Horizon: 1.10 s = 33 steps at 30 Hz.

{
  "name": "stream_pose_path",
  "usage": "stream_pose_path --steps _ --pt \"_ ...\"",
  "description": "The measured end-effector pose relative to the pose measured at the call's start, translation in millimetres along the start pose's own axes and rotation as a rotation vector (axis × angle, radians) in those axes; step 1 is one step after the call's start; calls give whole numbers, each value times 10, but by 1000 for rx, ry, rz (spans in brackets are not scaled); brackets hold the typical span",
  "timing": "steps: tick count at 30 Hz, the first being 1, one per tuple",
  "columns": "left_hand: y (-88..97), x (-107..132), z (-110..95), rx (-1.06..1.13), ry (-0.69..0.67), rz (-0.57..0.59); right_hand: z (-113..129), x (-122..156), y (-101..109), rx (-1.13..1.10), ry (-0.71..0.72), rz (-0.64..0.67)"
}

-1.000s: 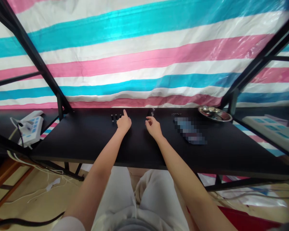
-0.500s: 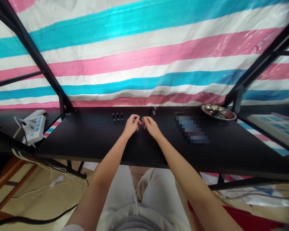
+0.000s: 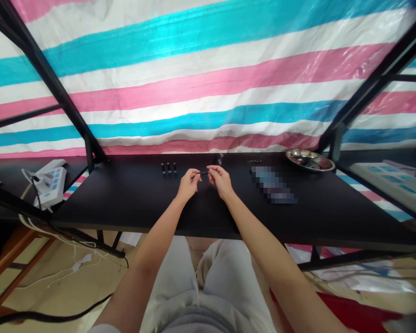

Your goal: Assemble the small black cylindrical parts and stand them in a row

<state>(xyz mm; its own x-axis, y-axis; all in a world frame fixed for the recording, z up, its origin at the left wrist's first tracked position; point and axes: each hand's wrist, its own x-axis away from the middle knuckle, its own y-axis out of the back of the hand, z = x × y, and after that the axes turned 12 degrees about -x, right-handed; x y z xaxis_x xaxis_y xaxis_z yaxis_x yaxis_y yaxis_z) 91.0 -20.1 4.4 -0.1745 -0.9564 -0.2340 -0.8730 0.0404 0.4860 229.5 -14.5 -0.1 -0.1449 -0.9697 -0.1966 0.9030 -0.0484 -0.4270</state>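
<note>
My left hand (image 3: 188, 184) and my right hand (image 3: 221, 181) meet above the middle of the black table (image 3: 125, 203). Both pinch the ends of a small dark stick-like piece (image 3: 204, 173) held level between them. Three small black upright pieces (image 3: 168, 169) stand in a row just left of my left hand. A tiny clear-topped piece (image 3: 220, 159) stands behind my right hand.
A metal dish (image 3: 309, 160) sits at the table's back right, with a row of tiny dark bits (image 3: 253, 162) and a blurred-out object (image 3: 273, 185) nearby. A white power strip (image 3: 49, 181) with cables lies at left. Black frame posts rise at both back corners before a striped tarp.
A second ago my hands were apart, the left pointing near the three black pieces. They came together and now hold the small dark piece between them, slightly drawn out.
</note>
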Motion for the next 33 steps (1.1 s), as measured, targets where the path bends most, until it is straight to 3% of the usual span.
stream_pose_path --steps 5,11,23,33 --pt "27 66 -40 -332 -97 -58 -18 43 -31 -30 51 21" --pt "67 126 -100 -571 -59 -67 -30 92 -62 -36 47 45" --pt "42 130 -117 -694 -9 -100 -43 107 -100 -49 70 46" --pt "8 69 -2 -556 0 -207 -47 110 -104 -29 86 79"
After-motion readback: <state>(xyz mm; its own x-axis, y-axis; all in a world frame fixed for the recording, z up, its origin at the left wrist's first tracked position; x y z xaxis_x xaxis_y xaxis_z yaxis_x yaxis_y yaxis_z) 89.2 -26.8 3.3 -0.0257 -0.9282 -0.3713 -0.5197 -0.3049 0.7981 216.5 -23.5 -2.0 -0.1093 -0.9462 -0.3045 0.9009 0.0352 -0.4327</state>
